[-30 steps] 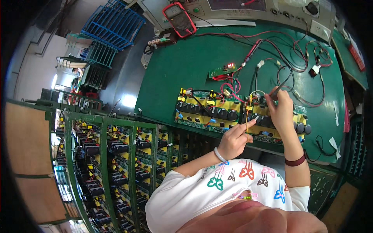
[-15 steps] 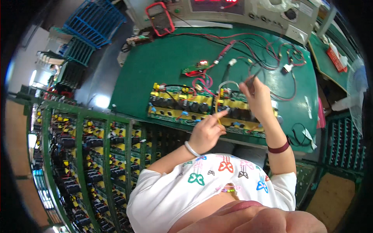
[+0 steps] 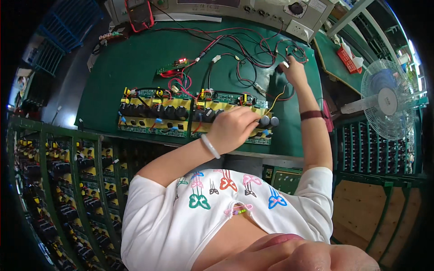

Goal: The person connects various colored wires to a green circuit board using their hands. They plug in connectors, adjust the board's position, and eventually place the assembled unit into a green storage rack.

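My left hand (image 3: 233, 129) is over the right-hand circuit board (image 3: 212, 128), its fingers closed in a pinch at the lower end of a thin yellow wire (image 3: 274, 106). The wire rises from the fingertips toward the bundle of leads. Beyond the board, my right hand (image 3: 294, 72) has its fingers closed around a white connector (image 3: 285, 64) among red and black cables (image 3: 253, 58). Left of the first board lies a second circuit board (image 3: 153, 124), also with yellow parts and black capacitors. A small green board (image 3: 172, 67) with lit red digits sits behind them.
A red-framed meter (image 3: 139, 17) and a grey instrument panel (image 3: 266, 20) stand along the back of the green table (image 3: 104, 67). Racks of circuit boards (image 3: 68, 180) are at the left. A fan (image 3: 386, 100) and a red basket (image 3: 349, 59) are at the right.
My right hand has moved from above the right-hand board out to the cables and closed on the white connector. My left hand stays low over that board. The view has shifted right.
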A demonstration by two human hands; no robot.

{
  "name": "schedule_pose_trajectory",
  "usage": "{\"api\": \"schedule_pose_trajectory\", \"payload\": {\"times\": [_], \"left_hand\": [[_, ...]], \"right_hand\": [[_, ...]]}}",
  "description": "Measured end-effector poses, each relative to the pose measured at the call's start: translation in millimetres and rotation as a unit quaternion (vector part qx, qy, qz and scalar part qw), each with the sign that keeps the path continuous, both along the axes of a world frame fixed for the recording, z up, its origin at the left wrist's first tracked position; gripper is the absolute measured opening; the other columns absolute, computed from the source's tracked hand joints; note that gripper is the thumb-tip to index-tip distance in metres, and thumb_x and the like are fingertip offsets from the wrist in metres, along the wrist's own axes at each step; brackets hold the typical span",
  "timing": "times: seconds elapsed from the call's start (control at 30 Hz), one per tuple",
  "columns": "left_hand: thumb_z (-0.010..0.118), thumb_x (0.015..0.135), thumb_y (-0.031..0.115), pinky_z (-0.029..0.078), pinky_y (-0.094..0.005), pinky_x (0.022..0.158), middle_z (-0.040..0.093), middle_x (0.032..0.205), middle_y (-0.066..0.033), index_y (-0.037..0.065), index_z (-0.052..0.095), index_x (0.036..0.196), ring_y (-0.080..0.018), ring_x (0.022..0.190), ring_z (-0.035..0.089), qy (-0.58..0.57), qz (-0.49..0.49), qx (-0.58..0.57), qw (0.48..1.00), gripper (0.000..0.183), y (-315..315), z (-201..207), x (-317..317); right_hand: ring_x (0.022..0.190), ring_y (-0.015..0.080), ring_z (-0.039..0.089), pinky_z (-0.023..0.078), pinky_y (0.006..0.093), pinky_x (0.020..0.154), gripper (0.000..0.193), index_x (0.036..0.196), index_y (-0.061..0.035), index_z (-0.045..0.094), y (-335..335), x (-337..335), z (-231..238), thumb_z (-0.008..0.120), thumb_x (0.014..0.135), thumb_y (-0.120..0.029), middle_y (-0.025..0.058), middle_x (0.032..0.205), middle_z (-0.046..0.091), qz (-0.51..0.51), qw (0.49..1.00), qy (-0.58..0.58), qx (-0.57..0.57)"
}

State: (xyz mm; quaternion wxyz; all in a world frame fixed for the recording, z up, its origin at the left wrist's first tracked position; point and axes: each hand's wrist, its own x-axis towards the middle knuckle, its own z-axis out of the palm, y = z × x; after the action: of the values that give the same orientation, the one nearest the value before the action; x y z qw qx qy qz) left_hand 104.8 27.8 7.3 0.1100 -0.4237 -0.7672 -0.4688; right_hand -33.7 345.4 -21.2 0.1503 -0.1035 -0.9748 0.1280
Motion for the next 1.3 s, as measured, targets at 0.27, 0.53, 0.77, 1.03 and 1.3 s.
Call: {"api": "schedule_pose_trajectory", "payload": {"times": [0.27, 0.53, 0.77, 1.03, 1.3], "left_hand": [[0.067, 0.087, 0.012, 0.054, -0.0385, 0.077, 0.067, 0.092, -0.0113, 0.003, 0.069, 0.109, -0.0292, 0.086, 0.067, -0.005, -0.051, -0.018, 0.998, 0.023, 43.5, -6.9, 10.9], [0.071, 0.084, 0.014, 0.052, -0.0356, 0.085, 0.066, 0.097, -0.0089, 0.007, 0.066, 0.118, -0.0268, 0.095, 0.064, 0.066, -0.133, -0.038, 0.988, 0.036, 83.2, -21.3, 25.5], [0.074, 0.078, 0.014, 0.049, -0.0403, 0.093, 0.057, 0.126, -0.0109, 0.007, 0.066, 0.115, -0.0289, 0.109, 0.058, 0.099, -0.171, -0.050, 0.979, 0.038, 67.0, -3.5, 21.2], [0.058, 0.079, 0.001, 0.048, -0.0417, 0.093, 0.064, 0.113, -0.0078, 0.006, 0.068, 0.106, -0.0279, 0.105, 0.060, 0.170, 0.190, -0.175, 0.951, 0.029, -56.9, 3.5, -48.5], [0.071, 0.081, 0.013, 0.047, -0.0389, 0.086, 0.068, 0.093, -0.0020, 0.012, 0.073, 0.103, -0.0223, 0.094, 0.063, 0.176, 0.100, -0.308, 0.929, 0.022, -111.6, -13.9, -92.2]], "right_hand": [[0.102, 0.0426, 0.065, 0.052, 0.0481, 0.084, 0.050, 0.128, -0.0169, 0.058, 31.5, -5.4, -32.2, 0.076, 0.084, -0.034, 0.0231, 0.109, 0.069, 0.044, 0.997, -0.047, -0.037], [0.108, 0.0430, 0.063, 0.051, 0.0468, 0.087, 0.052, 0.134, -0.0191, 0.052, 38.7, 41.6, 6.1, 0.071, 0.089, -0.035, 0.0234, 0.114, 0.068, 0.131, 0.989, -0.071, 0.001], [0.105, 0.0393, 0.058, 0.048, 0.0473, 0.091, 0.057, 0.145, -0.0184, 0.045, 56.4, 69.5, -18.2, 0.067, 0.092, -0.021, 0.0196, 0.115, 0.060, 0.159, 0.986, -0.013, 0.056], [0.109, 0.0360, 0.058, 0.048, 0.0441, 0.092, 0.035, 0.125, -0.0084, 0.060, -90.7, 96.8, 34.1, 0.068, 0.091, -0.015, 0.0167, 0.114, 0.062, 0.280, 0.953, 0.060, -0.095], [0.095, 0.0334, 0.059, 0.048, 0.0442, 0.081, 0.020, 0.107, -0.0081, 0.064, -199.5, 118.4, 34.3, 0.067, 0.088, -0.014, 0.0104, 0.097, 0.064, 0.300, 0.948, 0.088, -0.056]]}}
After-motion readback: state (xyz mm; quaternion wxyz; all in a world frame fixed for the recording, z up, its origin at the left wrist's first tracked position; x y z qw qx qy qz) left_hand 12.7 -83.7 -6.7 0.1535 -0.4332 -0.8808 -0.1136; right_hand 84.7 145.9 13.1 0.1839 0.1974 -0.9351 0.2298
